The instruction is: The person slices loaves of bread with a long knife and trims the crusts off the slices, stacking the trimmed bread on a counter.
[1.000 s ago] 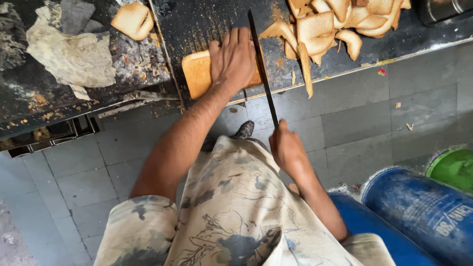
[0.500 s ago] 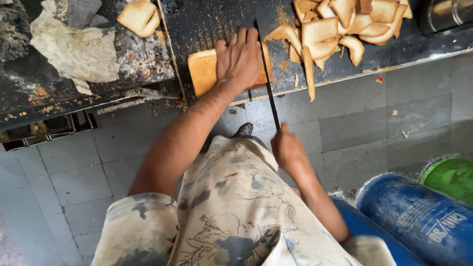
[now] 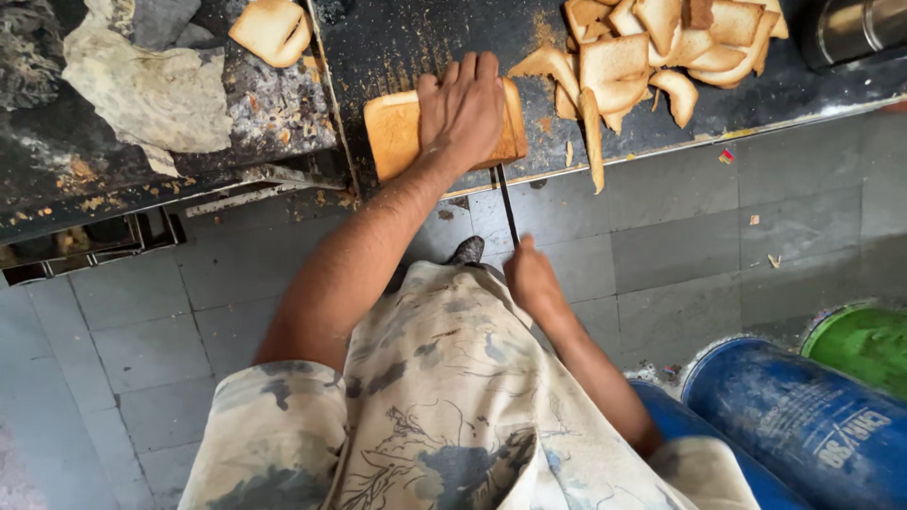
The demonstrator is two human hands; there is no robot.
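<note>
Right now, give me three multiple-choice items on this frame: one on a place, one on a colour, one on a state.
1. Where does the left hand rest?
A. on the bread stack
B. on the floor
C. on a drum

2. What colour is the drum nearest the person's right side?
A. red
B. blue
C. white

3. How is the right hand?
A. open and empty
B. closed on the long knife
C. flat on the counter

Answers: 1 A, palm pressing the toast-coloured stack; 2 B, blue barrel at lower right; 3 B, fingers wrapped round the knife's end.
</note>
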